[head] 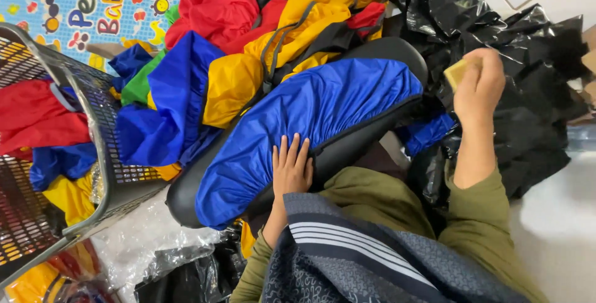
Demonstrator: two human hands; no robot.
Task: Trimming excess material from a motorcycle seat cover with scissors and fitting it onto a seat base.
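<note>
On blue cover (pixel 310 110), left hand (pixel 292 169)

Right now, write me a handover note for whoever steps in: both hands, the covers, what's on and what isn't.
Left hand: flat, fingers spread, pressing the blue cover against the black seat form.
Right hand: raised, closed on a small yellow piece over the black plastic bags.
Done: blue cover stretched over most of the form.
Left: loose covers in the pile behind the form; more lie in the grey basket.
</note>
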